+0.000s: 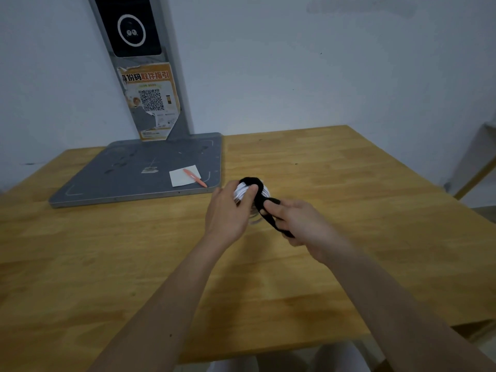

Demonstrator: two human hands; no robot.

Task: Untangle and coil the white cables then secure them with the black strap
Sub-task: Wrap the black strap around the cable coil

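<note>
From the head camera, the person's two bare forearms reach forward over a wooden table, and both hands meet just above its middle. The left hand is curled round the white cables, which are gathered into a tight, compact coil; only a bright white band of strands shows past the fingers, between the thumb and the knuckles, with a fainter loop hanging just below the palm. The black strap arches over the top of the coil right beside the left thumb, looks soft and wide like a fabric band, and runs down and to the right into the right hand. There the fingers are bent and pinch the strap, which stretches in a loop across the fingertips and emerges again under the knuckles. Whether the strap fully encircles the coil cannot be told. Beyond the left fingers, a grey stand rests on the table against the wall; a white paper note lies on its base with an orange pen across it, and an orange poster with a QR code covers the upright column.
</note>
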